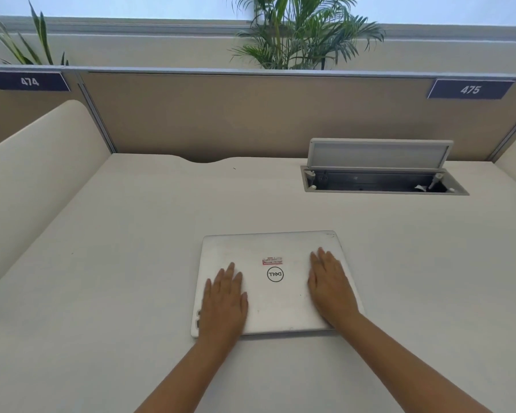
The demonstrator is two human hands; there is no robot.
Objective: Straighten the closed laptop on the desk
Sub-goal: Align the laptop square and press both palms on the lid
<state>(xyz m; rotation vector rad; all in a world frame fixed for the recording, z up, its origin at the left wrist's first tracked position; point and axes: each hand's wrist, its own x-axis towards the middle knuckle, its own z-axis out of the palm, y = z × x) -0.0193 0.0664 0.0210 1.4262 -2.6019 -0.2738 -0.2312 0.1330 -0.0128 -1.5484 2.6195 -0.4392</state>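
Note:
A closed silver laptop [276, 302] lies on the cream desk [102, 278], near the middle front. Its lid bears a round logo and a small red-edged sticker. The far edge runs almost level, tilted slightly up to the right. My left hand [225, 299] lies flat, palm down, on the lid's left part, fingers together and pointing away. On the right part of the lid my right hand [329, 286] rests flat the same way. Neither hand wraps around an edge.
An open cable box [382, 180] with a raised grey flap sits in the desk at the back right. Tan partitions [221, 114] with number plates 474 and 475 close the back, with plants behind. A cream side panel [42, 162] stands at the left.

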